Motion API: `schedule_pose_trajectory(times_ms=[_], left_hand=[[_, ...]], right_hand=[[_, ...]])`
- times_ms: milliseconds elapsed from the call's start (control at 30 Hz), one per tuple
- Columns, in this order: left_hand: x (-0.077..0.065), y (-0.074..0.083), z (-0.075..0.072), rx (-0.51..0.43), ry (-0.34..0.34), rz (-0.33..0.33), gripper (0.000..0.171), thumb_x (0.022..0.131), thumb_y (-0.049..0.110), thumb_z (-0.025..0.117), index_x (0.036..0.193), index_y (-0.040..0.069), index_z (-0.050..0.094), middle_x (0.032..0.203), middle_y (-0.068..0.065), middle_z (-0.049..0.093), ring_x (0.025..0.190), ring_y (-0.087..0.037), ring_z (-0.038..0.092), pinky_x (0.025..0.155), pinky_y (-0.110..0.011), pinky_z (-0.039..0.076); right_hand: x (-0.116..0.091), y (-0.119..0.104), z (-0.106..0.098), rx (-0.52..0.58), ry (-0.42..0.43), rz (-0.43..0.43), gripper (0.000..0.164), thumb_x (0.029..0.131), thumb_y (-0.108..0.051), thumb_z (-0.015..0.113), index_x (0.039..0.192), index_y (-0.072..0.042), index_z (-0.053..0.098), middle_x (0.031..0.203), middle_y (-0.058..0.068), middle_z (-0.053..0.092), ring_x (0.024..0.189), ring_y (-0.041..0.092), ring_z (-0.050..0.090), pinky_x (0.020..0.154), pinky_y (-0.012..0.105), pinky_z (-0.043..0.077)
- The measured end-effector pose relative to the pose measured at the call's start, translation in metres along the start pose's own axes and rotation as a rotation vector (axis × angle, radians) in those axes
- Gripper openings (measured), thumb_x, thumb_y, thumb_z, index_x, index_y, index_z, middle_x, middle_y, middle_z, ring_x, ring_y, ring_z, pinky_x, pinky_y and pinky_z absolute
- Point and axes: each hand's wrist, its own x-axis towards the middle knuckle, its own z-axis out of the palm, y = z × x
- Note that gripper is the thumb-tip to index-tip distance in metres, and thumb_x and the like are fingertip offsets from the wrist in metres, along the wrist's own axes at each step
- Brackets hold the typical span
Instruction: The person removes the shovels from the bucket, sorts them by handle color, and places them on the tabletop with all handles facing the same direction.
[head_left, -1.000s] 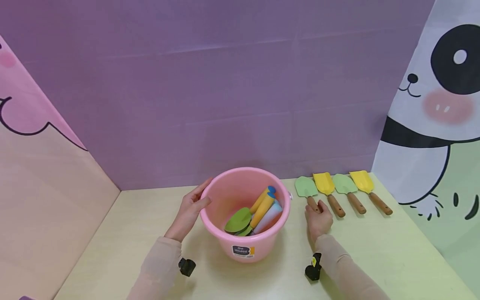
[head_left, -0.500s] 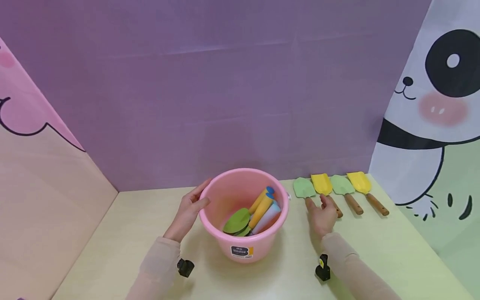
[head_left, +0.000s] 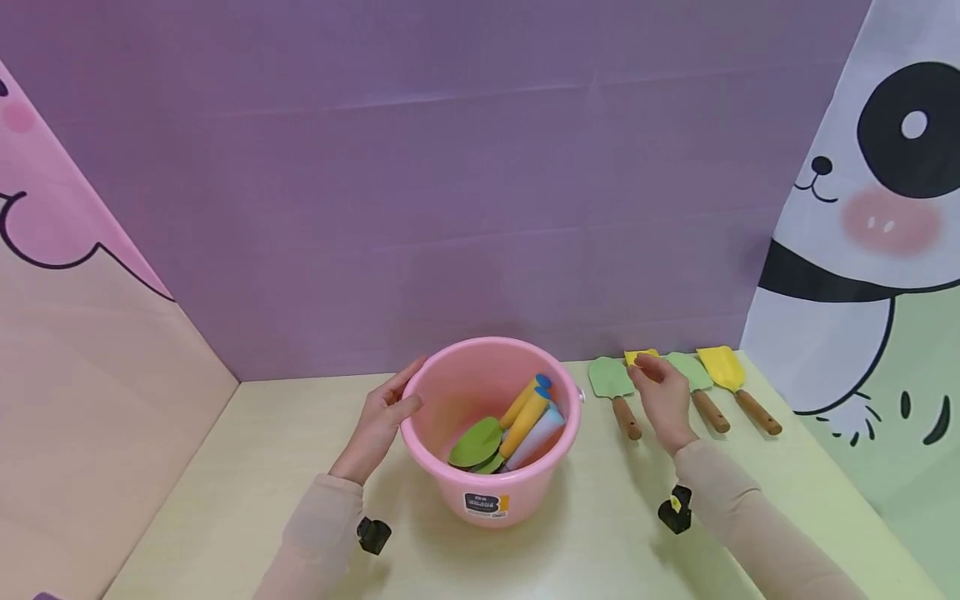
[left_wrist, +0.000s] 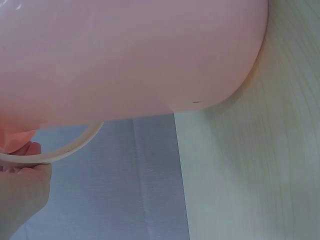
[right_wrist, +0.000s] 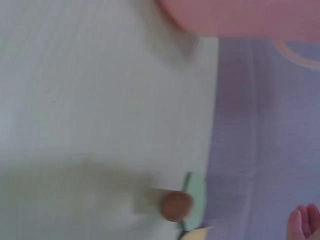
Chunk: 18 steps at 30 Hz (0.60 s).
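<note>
My left hand (head_left: 382,421) grips the left rim of a pink bucket (head_left: 480,492), thumb over the edge. In the left wrist view, its fingers close around a pale curved band at the bucket's mouth. Inside the bucket lie green-bladed hand trowels (head_left: 476,442) and handles in yellow with blue ends and in pale blue. My right hand (head_left: 663,400) is raised with bent, empty fingers over the row of small shovels, partly covering a yellow shovel (head_left: 633,356). Left of it lies a light green shovel (head_left: 611,379) with a wooden handle, which shows end-on in the right wrist view.
Another light green shovel (head_left: 690,372) and a yellow shovel (head_left: 723,371) lie further right, blades toward the wall. A purple cloth wall (head_left: 480,208) stands along the back of the pale wooden table (head_left: 247,467). A panda-printed panel (head_left: 840,333) borders the right side.
My right hand has let go of the leftmost green shovel's handle, which stays on the table. It has risen and moved right, over the first yellow shovel. My left hand stays on the bucket.
</note>
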Motion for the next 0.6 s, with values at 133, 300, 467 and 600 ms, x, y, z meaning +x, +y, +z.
schedule_pose_trajectory(times_ms=[133,300,467,600], left_hand=[[0.000,0.000,0.000,0.006,0.001,0.001,0.053,0.088,0.008,0.048,0.140,0.016,0.040,0.142,-0.007,0.041,0.117,-0.012,0.048,0.085,-0.015,0.046],[0.001,-0.002,0.001,0.006,0.001,-0.003,0.053,0.088,0.008,0.048,0.140,0.016,0.040,0.141,-0.006,0.042,0.117,-0.011,0.048,0.085,-0.016,0.046],[0.001,-0.001,0.001,0.002,0.004,-0.009,0.053,0.088,0.008,0.048,0.140,0.018,0.040,0.141,-0.003,0.042,0.119,-0.012,0.048,0.086,-0.016,0.046],[0.000,0.000,0.000,0.007,0.009,-0.006,0.053,0.088,0.009,0.048,0.140,0.018,0.040,0.141,-0.003,0.042,0.119,-0.013,0.047,0.086,-0.016,0.046]], right_hand=[[0.001,-0.020,-0.006,-0.043,-0.120,-0.028,0.040,0.093,-0.026,0.051,0.127,-0.004,0.052,0.127,0.014,0.053,0.108,0.015,0.050,0.080,0.014,0.042],[-0.004,-0.042,-0.008,-0.085,-0.197,-0.068,0.038,0.092,-0.023,0.051,0.125,-0.004,0.053,0.125,0.015,0.055,0.109,0.020,0.051,0.082,0.021,0.043],[-0.016,-0.057,0.001,-0.109,-0.295,-0.159,0.035,0.091,-0.017,0.053,0.122,0.000,0.055,0.120,0.019,0.057,0.110,0.027,0.053,0.092,0.037,0.045],[-0.026,-0.060,0.012,-0.105,-0.405,-0.183,0.038,0.091,-0.018,0.053,0.125,-0.001,0.052,0.124,0.017,0.055,0.114,0.030,0.052,0.096,0.044,0.043]])
